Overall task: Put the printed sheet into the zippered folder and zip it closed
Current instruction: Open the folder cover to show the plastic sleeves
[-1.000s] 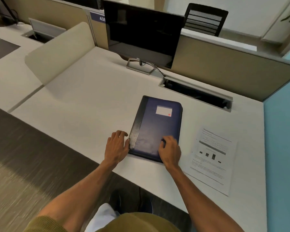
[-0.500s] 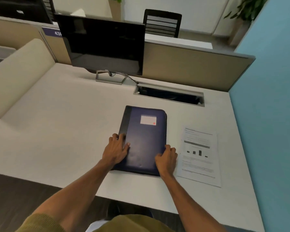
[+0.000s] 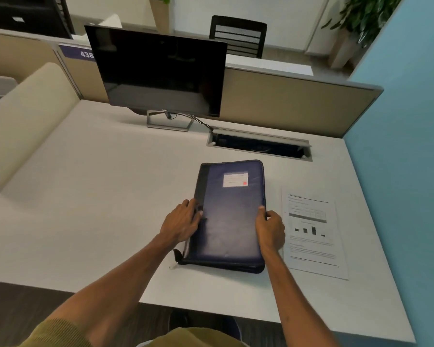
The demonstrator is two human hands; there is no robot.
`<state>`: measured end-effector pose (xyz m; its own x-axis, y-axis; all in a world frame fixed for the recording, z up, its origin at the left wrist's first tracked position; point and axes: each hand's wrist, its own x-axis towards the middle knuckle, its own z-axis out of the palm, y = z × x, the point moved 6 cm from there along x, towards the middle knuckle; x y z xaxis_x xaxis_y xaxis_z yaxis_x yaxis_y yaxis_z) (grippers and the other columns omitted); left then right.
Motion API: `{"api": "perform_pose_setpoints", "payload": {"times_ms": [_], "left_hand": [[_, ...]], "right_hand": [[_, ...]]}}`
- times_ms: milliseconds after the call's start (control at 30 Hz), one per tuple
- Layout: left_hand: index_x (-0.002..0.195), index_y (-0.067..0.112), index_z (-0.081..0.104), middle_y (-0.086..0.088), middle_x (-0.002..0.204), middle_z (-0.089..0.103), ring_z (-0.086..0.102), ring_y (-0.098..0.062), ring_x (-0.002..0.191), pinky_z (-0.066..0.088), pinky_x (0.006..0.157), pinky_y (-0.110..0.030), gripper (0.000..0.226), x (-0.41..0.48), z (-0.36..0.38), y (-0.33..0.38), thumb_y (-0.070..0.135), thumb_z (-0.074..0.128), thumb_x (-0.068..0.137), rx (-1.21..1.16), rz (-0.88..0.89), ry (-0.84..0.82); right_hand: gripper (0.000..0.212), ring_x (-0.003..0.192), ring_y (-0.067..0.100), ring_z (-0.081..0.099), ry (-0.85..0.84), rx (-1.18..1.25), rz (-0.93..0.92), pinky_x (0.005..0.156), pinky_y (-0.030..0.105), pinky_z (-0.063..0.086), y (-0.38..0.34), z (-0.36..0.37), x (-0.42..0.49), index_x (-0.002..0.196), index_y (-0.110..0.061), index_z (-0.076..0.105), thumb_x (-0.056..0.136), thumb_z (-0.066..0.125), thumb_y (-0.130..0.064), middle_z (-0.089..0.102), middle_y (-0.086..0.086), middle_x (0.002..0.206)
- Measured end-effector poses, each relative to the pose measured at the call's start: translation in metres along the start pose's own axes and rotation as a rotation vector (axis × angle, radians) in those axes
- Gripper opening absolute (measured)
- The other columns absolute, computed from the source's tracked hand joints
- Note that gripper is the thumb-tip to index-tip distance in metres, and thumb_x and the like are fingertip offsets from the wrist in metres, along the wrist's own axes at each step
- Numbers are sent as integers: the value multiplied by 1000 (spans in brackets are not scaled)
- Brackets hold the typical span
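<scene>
A dark blue zippered folder (image 3: pixel 229 216) with a black spine and a white label lies closed on the white desk (image 3: pixel 98 196). Its zipper pull sticks out at the near left corner. My left hand (image 3: pixel 183 221) rests flat on the spine side, fingers spread over the left edge. My right hand (image 3: pixel 269 227) grips the folder's right edge, thumb on top of the cover. The printed sheet (image 3: pixel 311 234), with text and a small bar chart, lies flat on the desk just right of the folder, beside my right hand.
A dark monitor (image 3: pixel 158 71) on a stand sits at the back of the desk. An open cable tray (image 3: pixel 258 145) is set into the desk behind the folder. A beige partition (image 3: pixel 298 101) runs behind; a blue wall (image 3: pixel 406 146) bounds the right.
My right hand moved from the folder's near corner to grip its right edge. My left hand stayed on the spine side. The view shifted and the folder now lies squarer to me.
</scene>
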<state>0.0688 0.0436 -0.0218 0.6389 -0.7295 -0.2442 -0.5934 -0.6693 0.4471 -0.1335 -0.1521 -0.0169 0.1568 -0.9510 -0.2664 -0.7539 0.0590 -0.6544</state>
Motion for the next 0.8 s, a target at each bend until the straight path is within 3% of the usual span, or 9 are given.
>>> {"api": "perform_pose_setpoints", "payload": {"times_ms": [100, 167, 300, 400, 467, 567, 700, 800], "left_hand": [[146, 21, 50, -3, 145, 61, 65, -25, 125, 58, 104, -46, 48, 5, -19, 8, 54, 38, 113, -65, 26, 78], [148, 26, 51, 0, 146, 63, 69, -23, 124, 60, 104, -48, 52, 11, -35, 22, 60, 38, 111, -151, 66, 119], [145, 34, 52, 7, 133, 72, 76, -17, 100, 65, 89, -40, 53, 23, -78, 48, 70, 37, 108, -190, 156, 289], [146, 38, 51, 5, 128, 76, 78, -15, 94, 59, 80, -28, 66, 26, -107, 52, 81, 30, 101, -268, 193, 345], [146, 41, 51, 5, 126, 78, 78, -16, 96, 57, 81, -28, 71, 25, -123, 39, 87, 30, 96, -327, 155, 355], [144, 41, 55, 1, 129, 77, 76, -22, 106, 62, 95, -42, 56, 23, -138, 0, 75, 47, 101, -382, 67, 338], [142, 33, 62, -2, 128, 74, 71, -23, 114, 61, 101, -43, 45, 14, -153, -46, 57, 57, 104, -463, 4, 307], [144, 25, 63, -3, 134, 73, 70, -25, 116, 61, 101, -44, 44, 7, -166, -81, 47, 58, 106, -407, -82, 314]], "right_hand": [[43, 65, 19, 60, -49, 27, -53, 66, 29, 45, -32, -12, 2, 74, -18, 65, 103, 57, -48, 65, 0, 70], [45, 63, 20, 59, -105, 28, -116, 65, 32, 47, -59, -18, -3, 69, -14, 64, 102, 60, -46, 60, 1, 62], [53, 62, 27, 66, -230, 173, -271, 62, 38, 57, -115, -13, -32, 78, -5, 70, 104, 56, -49, 71, 13, 71], [43, 56, 12, 63, -370, 373, -379, 47, 19, 51, -145, 10, -61, 86, -15, 76, 109, 52, -43, 68, 4, 69], [34, 59, 8, 65, -417, 426, -478, 52, 16, 52, -157, 29, -80, 93, -16, 76, 108, 54, -37, 71, 4, 76], [16, 80, 14, 74, -488, 397, -568, 70, 29, 66, -162, 67, -99, 117, -22, 73, 103, 64, -25, 76, -1, 93], [50, 91, 11, 71, -563, 196, -655, 83, 36, 68, -155, 121, -123, 137, -43, 51, 95, 74, -31, 69, -13, 114], [55, 117, 14, 65, -564, 80, -712, 99, 39, 64, -143, 148, -134, 143, -40, 47, 95, 74, -36, 58, -11, 137]]}}
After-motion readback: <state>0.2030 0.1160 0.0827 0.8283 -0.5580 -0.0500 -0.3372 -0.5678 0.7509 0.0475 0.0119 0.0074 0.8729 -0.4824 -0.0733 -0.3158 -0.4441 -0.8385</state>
